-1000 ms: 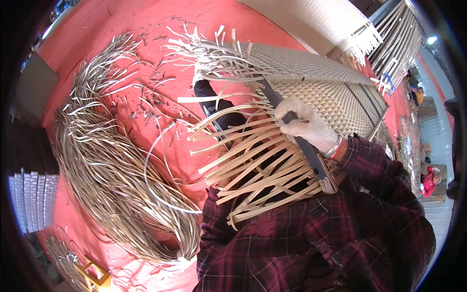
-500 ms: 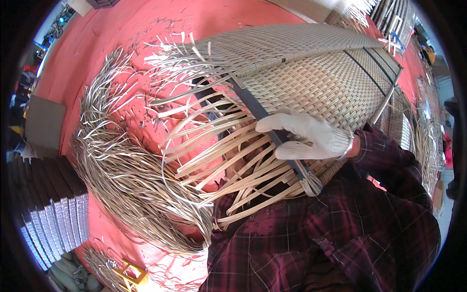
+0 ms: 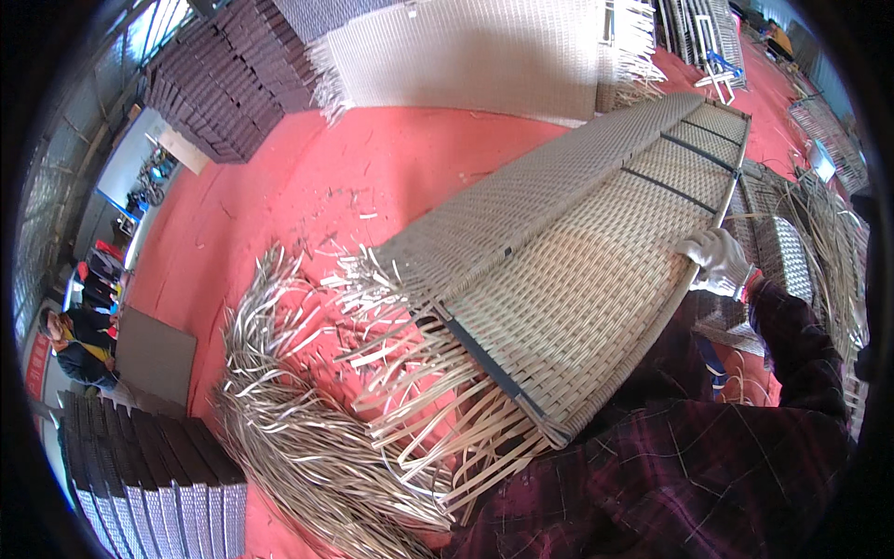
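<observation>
A long woven wicker panel in pale tan strips stretches from the middle to the upper right. Its right edge has a wrapped rim, and dark bars cross its far part. My right hand, in a white knitted glove, is closed over that rim, fingertips on the woven side. At the panel's near left end, loose flat strips stick out past a dark crossbar. My left hand does not show; the panel and strips cover the area below them.
A big bundle of loose strips lies on the red floor to the left. Stacked dark panels stand at lower left, with another stack farther back. A pale woven panel leans behind. Another person is at far left.
My right hand has left the dark crossbar and now grips the rim farther up the panel. The view has shifted, showing more of the room. The left hand stays out of sight.
</observation>
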The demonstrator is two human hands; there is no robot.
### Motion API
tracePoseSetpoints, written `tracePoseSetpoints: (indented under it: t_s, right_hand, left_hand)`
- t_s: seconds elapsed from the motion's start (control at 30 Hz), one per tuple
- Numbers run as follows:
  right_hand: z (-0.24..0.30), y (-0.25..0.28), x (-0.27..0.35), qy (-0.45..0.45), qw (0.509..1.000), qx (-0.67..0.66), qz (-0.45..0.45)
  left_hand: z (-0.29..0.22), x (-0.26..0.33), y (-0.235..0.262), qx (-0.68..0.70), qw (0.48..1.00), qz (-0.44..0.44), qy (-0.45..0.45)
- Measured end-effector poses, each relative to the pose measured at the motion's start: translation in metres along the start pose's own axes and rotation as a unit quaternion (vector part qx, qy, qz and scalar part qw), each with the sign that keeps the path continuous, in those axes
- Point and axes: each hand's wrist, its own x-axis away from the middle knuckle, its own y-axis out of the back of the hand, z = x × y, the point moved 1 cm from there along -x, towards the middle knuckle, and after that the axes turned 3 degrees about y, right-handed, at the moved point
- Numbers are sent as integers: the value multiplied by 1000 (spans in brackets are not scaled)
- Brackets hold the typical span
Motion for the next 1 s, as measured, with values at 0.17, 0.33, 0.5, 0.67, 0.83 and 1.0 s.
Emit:
tracePoseSetpoints:
  t_s: [0.17,0.33,0.5,0.67,0.83,1.0]
  right_hand:
    - [-44,-55,4,-82,992,85,-52]
    - [-46,-53,1,-11,994,48,-93]
    - [-45,-25,-30,9,999,30,-18]
    - [-27,2,-98,115,993,-1,-40]
    - [-17,28,-174,157,982,-49,-95]
    - [-34,34,-241,134,973,-95,-165]
  left_hand:
    - [-50,-4,-16,15,998,1,-63]
    - [-92,-4,-26,37,992,4,-121]
    - [-127,-17,-41,69,984,3,-165]
    - [-164,-56,-52,82,978,10,-192]
    - [-190,-101,-51,100,973,14,-207]
    - [-203,-153,-51,106,969,42,-219]
